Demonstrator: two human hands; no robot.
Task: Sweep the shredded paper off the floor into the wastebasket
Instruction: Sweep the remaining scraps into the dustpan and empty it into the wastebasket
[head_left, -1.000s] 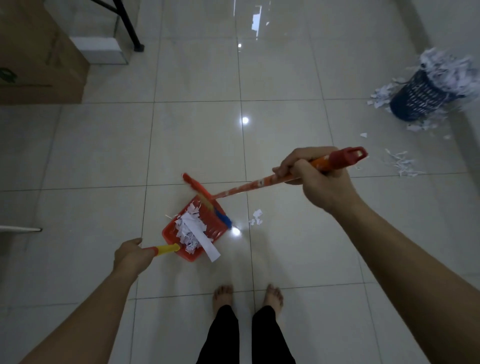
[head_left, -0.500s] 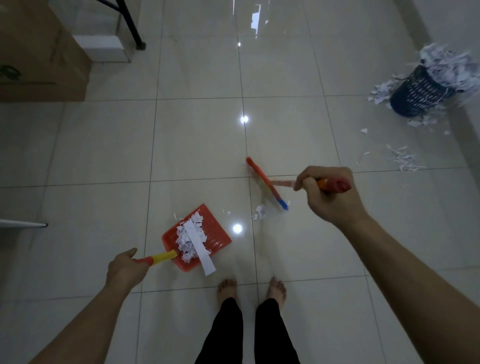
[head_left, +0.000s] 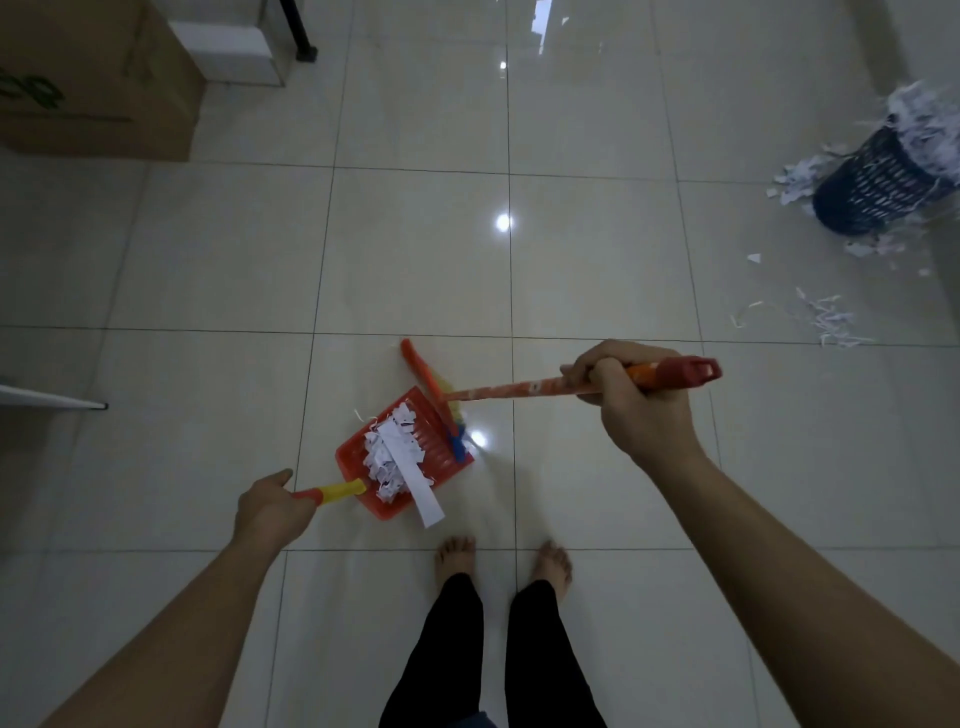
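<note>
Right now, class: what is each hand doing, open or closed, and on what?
Left hand: closed on the dustpan's yellow handle.
Right hand: closed on the broom handle.

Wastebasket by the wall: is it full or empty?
Full. White shredded paper heaps above the wastebasket rim, with scraps on the floor beside it.

Head-worn view; steeply down; floor (head_left: 208, 260)

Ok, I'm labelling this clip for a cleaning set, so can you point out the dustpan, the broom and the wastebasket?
dustpan (head_left: 436, 453): head view, on the bare ribbed red floor of the pan.
broom (head_left: 511, 389): head view, on the orange stick.
wastebasket (head_left: 878, 189): head view, on its dark perforated side wall.
</note>
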